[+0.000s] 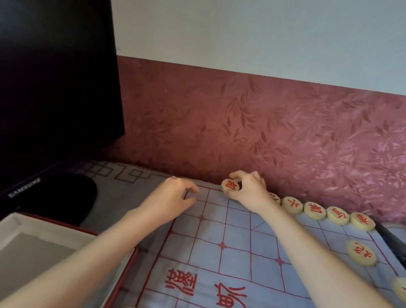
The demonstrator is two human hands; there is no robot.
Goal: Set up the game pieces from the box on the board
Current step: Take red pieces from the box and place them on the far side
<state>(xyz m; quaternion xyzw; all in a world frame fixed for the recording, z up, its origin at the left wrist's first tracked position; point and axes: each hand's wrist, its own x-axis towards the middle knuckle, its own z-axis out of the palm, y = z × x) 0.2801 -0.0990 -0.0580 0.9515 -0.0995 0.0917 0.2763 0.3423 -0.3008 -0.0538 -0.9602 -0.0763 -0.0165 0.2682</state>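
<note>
Head view shows the back rank of a Chinese chess set being filled from right to left. The right hand (247, 191) pinches the held piece (230, 187), a pale disc with a red character, between thumb and curled fingers (238, 174). It holds the disc at the far edge of the board (237, 266), a blue cloth ruled in red. The disc looks to be at or just above the cloth, though I cannot tell whether it touches.

To its right, the row of placed pieces (315, 210) runs along that far edge toward the corner, one of them half hidden behind the wrist. A lone piece (361, 252) sits two lines nearer.

The left hand (174, 195) rests at the board's far left corner, fingers loosely curled and fingertips on the cloth, with no piece visible in it. It seems to be steadying the fabric.

The box (2, 225) lies at near left, just beside the board and partly under the left forearm.

I judge this step to be seating the disc on its line crossing. The next move calls for centring it there and letting go without dragging the cloth. After that comes a reach to the box for the pieces not yet set on the left of that rank.
</note>
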